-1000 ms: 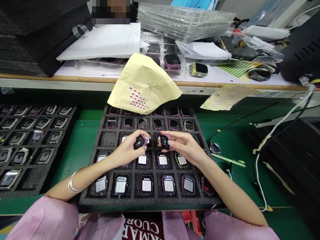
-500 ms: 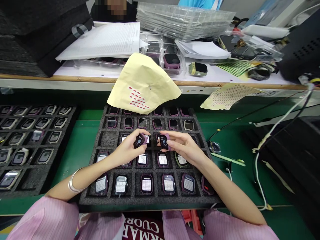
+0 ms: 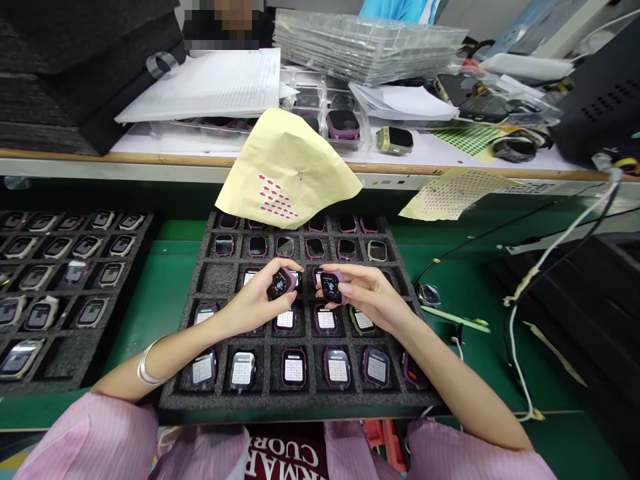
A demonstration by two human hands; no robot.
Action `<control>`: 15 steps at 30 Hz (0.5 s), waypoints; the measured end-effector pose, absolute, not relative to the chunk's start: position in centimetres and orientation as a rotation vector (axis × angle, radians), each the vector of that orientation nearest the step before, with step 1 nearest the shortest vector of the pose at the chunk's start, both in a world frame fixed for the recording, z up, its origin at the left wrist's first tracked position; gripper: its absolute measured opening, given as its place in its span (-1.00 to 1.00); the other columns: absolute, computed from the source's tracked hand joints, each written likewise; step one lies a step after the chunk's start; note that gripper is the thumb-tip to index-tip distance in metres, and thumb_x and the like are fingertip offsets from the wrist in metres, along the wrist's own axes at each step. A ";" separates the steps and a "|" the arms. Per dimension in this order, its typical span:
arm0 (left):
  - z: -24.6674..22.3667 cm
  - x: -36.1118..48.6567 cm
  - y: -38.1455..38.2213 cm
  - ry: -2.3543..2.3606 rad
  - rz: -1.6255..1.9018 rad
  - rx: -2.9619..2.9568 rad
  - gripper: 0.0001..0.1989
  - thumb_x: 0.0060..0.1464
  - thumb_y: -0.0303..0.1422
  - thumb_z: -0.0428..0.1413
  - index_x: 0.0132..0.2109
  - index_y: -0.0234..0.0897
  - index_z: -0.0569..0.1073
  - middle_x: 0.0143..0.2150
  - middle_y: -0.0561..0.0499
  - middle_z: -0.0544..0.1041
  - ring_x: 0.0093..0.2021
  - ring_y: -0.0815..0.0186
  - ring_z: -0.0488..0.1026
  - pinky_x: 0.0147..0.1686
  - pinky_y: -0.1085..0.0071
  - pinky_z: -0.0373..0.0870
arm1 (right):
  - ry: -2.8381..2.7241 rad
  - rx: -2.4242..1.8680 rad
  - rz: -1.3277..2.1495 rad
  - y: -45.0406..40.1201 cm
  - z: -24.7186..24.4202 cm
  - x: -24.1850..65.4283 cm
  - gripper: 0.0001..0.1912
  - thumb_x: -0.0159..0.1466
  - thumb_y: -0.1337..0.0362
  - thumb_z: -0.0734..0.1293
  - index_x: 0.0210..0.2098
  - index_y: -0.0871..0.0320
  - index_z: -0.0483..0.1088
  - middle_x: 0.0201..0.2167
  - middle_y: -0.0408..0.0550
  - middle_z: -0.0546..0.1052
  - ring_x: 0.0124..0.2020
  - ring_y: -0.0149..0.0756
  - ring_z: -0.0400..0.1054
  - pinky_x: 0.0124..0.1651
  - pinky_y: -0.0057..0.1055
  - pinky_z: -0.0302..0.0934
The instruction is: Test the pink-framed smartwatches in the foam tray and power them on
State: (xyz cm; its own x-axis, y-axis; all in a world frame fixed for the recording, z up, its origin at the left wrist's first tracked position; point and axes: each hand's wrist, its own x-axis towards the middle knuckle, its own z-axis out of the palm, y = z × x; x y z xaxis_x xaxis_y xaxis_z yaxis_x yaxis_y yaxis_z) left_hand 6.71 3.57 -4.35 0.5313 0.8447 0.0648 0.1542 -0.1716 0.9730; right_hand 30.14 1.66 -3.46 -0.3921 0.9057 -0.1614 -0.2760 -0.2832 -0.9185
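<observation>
Between the thumb and fingers of my left hand (image 3: 263, 297) is a purple smartwatch (image 3: 281, 284), its dark screen lit with a small blue-white picture. My right hand (image 3: 373, 293) grips a second purple smartwatch (image 3: 331, 287) by its edges, with a similar lit screen facing me. Both hands are over the middle rows of a black foam tray (image 3: 215, 277). Watch bodies sit in its compartments; the nearer rows show white table-like screens, such as this purple-framed watch (image 3: 293, 368). Farther rows have dark screens. My hands and forearms hide parts of some compartments.
Another foam tray (image 3: 65, 357) with pale-framed watches lies at the left. A yellow sticker sheet (image 3: 287, 170) hangs from the shelf over the tray's far edge. Papers, plastic trays (image 3: 365, 47) and a green watch (image 3: 395, 140) are on the shelf. White cables (image 3: 515, 320) run down the right.
The watch in my right hand has shifted slightly right and turned a little, its screen facing me more. My left thumb has moved slightly off the other watch's screen.
</observation>
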 end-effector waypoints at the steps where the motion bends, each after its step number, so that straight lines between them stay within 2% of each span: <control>1: -4.4 6.7 3.5 0.854 0.767 1.652 -0.68 0.04 -0.53 0.06 -0.02 -0.26 0.33 -0.19 0.03 0.40 -0.17 0.33 0.35 -0.10 0.42 0.27 | -1.082 -0.911 1.802 1.6 -3.4 30.1 -0.65 0.13 0.31 0.48 -0.07 0.10 0.52 -0.23 -0.02 0.59 -0.20 -0.17 0.52 -0.24 -0.29 0.49; 5: -4.7 6.6 3.5 0.867 0.762 1.640 -0.69 0.05 -0.52 0.08 -0.03 -0.25 0.35 -0.21 0.04 0.40 -0.22 0.35 0.37 -0.15 0.43 0.31 | -1.079 -0.897 1.832 1.5 -3.5 30.2 -0.66 0.16 0.32 0.46 -0.05 0.10 0.51 -0.20 -0.02 0.59 -0.18 -0.16 0.53 -0.20 -0.27 0.49; 7: -4.8 6.8 3.6 0.883 0.749 1.569 -0.65 0.07 -0.45 0.11 0.03 -0.24 0.33 -0.21 0.04 0.40 -0.34 0.41 0.38 -0.28 0.45 0.34 | -1.076 -0.891 1.856 1.6 -3.5 30.2 -0.66 0.19 0.31 0.44 -0.02 0.10 0.49 -0.17 -0.01 0.59 -0.16 -0.15 0.52 -0.18 -0.27 0.48; 10: -4.7 7.1 3.9 0.867 0.680 1.365 -0.53 0.06 -0.35 0.15 0.12 -0.28 0.24 -0.34 0.08 0.41 -0.56 0.49 0.31 -0.49 0.47 0.33 | -1.070 -0.917 1.861 1.9 -3.8 30.2 -0.63 0.24 0.27 0.40 0.05 0.09 0.43 -0.10 0.02 0.56 -0.12 -0.13 0.52 -0.18 -0.28 0.48; 12: -4.6 7.4 4.0 0.840 0.678 1.226 -0.51 0.03 -0.35 0.15 0.10 -0.33 0.24 -0.39 0.09 0.42 -0.55 0.44 0.37 -0.52 0.47 0.36 | -1.076 -0.962 1.852 2.0 -4.0 30.2 -0.60 0.26 0.24 0.38 0.09 0.08 0.39 -0.07 0.03 0.54 -0.15 -0.13 0.53 -0.23 -0.31 0.49; 15: -4.5 7.7 4.1 0.819 0.732 1.071 -0.54 -0.03 -0.42 0.16 0.05 -0.32 0.29 -0.28 0.00 0.46 -0.34 0.32 0.48 -0.46 0.44 0.46 | -1.085 -0.998 1.888 2.2 -4.3 30.3 -0.57 0.29 0.20 0.34 0.14 0.06 0.33 -0.04 0.06 0.52 -0.24 -0.15 0.55 -0.39 -0.43 0.47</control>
